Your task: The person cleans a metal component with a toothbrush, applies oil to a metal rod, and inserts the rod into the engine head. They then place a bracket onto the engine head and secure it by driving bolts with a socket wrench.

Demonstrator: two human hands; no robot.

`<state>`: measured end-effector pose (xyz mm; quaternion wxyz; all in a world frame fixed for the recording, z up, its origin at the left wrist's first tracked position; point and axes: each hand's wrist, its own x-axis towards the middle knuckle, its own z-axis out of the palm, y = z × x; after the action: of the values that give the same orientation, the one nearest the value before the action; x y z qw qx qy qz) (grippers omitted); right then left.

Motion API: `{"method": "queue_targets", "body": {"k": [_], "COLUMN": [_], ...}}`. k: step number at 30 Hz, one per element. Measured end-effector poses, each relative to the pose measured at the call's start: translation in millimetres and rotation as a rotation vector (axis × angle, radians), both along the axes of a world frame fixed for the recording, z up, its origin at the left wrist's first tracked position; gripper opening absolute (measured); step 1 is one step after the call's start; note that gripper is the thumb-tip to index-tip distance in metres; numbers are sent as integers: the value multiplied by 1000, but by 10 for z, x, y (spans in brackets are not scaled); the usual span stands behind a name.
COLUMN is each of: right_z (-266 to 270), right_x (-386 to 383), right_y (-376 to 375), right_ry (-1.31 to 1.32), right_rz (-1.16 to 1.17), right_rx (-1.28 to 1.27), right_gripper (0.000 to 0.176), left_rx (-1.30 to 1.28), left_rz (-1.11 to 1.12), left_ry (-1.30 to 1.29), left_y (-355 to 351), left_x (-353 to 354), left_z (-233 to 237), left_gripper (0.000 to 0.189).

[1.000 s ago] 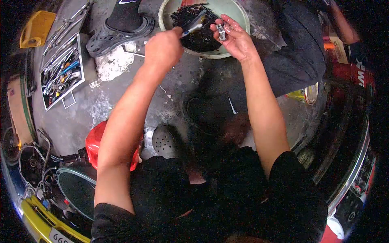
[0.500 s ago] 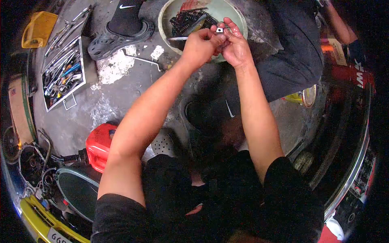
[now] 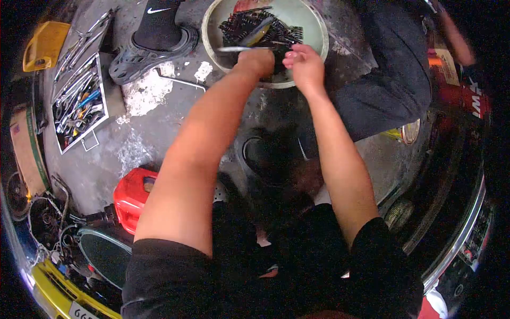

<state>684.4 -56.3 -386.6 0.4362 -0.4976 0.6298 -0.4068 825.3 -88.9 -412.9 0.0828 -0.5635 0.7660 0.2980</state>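
A round pale basin (image 3: 320,33) holds several dark coil springs and metal parts (image 3: 241,26). Among them lies a grey-and-yellow tool (image 3: 259,33), and a thin light rod (image 3: 228,49) crosses the near left side. My left hand (image 3: 256,64) reaches down into the near part of the basin, its fingers hidden below the hand and blurred. At the basin's near right rim hovers my right hand (image 3: 308,68), fingers curled in. Whatever it may hold cannot be made out.
An open metal toolbox (image 3: 82,106) full of wrenches stands at left, near a bent metal bar (image 3: 183,81). A red jerrycan (image 3: 130,196) sits by my left arm. Another person's shoe (image 3: 151,50) is beside the basin, and a yellow container (image 3: 45,47) stands far left.
My hands were together over the basin, holding a small light block with a hole. They have parted; my left hand has gone down into the basin. The block no longer shows.
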Motion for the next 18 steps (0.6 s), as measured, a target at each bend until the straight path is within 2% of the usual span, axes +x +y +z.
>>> {"method": "queue_targets", "body": {"k": [1,2,3,5,8,9,11,12,13,15,16,17,18], "right_z": [10,30,-100,-144,36,78,48,-3,-103,-297,-380,-458,-464], "right_x": [16,40,74,67,165,197,241,236,191,174,189,187,181], "right_y": [51,98,14,-135,-223,-252,-334,-408,-459,-522,-518,-506,-472], "right_ry": [364,727,858,929,1017,1075,1197,1159,1120,1107,1127,1148,1167], "right_rz": [115,228,292,346,500,591,733,690,643,606,657,705,743], "right_rx": [-107,-211,0,83,251,282,347,313,289,261,223,186,153], "right_gripper": [20,20,21,23,21,21,21,22,22,24,23,23,22], "left_rx": [63,74,77,135,-11,69,102,105,2,41,60,105,95], "left_rz": [15,5,4,-35,137,110,-3,-66,-29,-10,9,-122,-42], "left_ry": [-76,-81,-87,-193,-156,-205,-181,-172,-164,-208,-229,-190,-178], "left_y": [-9,68,139,66,-19,27,78,37,12,28,31,8,0], "left_x": [-46,-133,-218,-297,-178,-161,-80,-40,25,-19,-41,-52,-14], "left_z": [151,72,-70,-82,-305,33,-23,-48,-60,-65,-51,-260,-222], "left_gripper": [29,30,30,33,34,34,34,34,30,30,30,29,29]}}
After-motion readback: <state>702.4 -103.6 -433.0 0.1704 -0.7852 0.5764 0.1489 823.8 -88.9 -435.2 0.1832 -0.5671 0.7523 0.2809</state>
